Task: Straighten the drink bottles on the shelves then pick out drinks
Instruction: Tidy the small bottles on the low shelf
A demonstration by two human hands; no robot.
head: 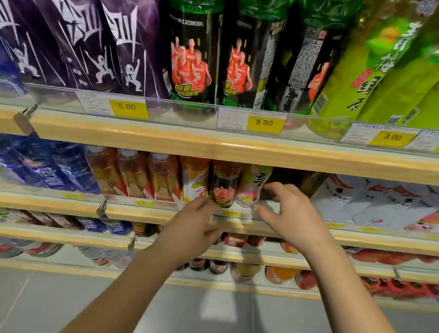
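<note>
Reaching up to the second shelf (141, 213), both hands worked one short run of small bottles tucked under the wooden lip of the upper shelf (153, 135).

The left hand (192, 226) had its forefinger stretched to the foot of a dark bottle (224, 185) with a pink-and-red label, thumb held apart beneath. Contact at the fingertip looked likely. Blur kept me from telling whether it pinched the bottle or only nudged it.

The right hand (290, 213) was spread, fingers curved and parted from the thumb, cupped just beside a pale pink-and-green bottle (254, 185). It closed on nothing that I could see.

The two bottles stood at the shelf's front, side by side and seemingly touching. They seemed to lean off the line kept by the orange tea bottles (134, 176) to their left, though the wide lens bent everything.

My reading: straightening was the step in hand, one hand per bottle. The hands sat low, probably because the upper shelf left little headroom, and a bottle turned at its foot is less apt to topple than one pushed at its top.

Above, purple bottles (73, 46) and green-topped bottles (194, 58) stood behind a clear rail with yellow price tags (126, 107), mostly labels outward; one showed its barcode side. No drink looked picked out yet.
</note>
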